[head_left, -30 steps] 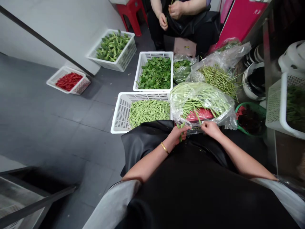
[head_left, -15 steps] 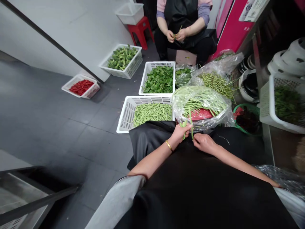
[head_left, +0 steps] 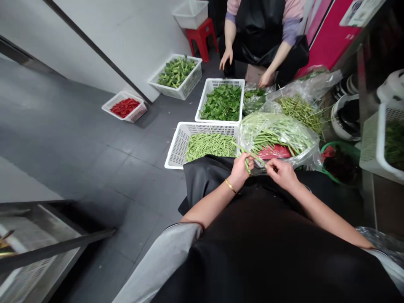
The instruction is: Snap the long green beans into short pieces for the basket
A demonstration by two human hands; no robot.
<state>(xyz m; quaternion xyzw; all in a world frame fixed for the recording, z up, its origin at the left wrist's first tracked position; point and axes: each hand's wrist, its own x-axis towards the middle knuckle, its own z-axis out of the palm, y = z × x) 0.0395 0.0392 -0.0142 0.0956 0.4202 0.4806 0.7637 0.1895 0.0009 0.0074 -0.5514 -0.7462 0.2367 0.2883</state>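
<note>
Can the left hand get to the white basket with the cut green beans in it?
Probably yes. The left hand holds a few green beans just above the black apron, and the white basket of cut beans sits on the floor right in front of it. Nothing stands between them.

glossy clear plastic bag (head_left: 284, 130); matt white plastic basket (head_left: 178, 145).

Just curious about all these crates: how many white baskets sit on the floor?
4: beans basket nearest, greens basket behind it, chilli basket and pod basket by the wall. Others, off the floor, stand right and on the red stool.
</note>
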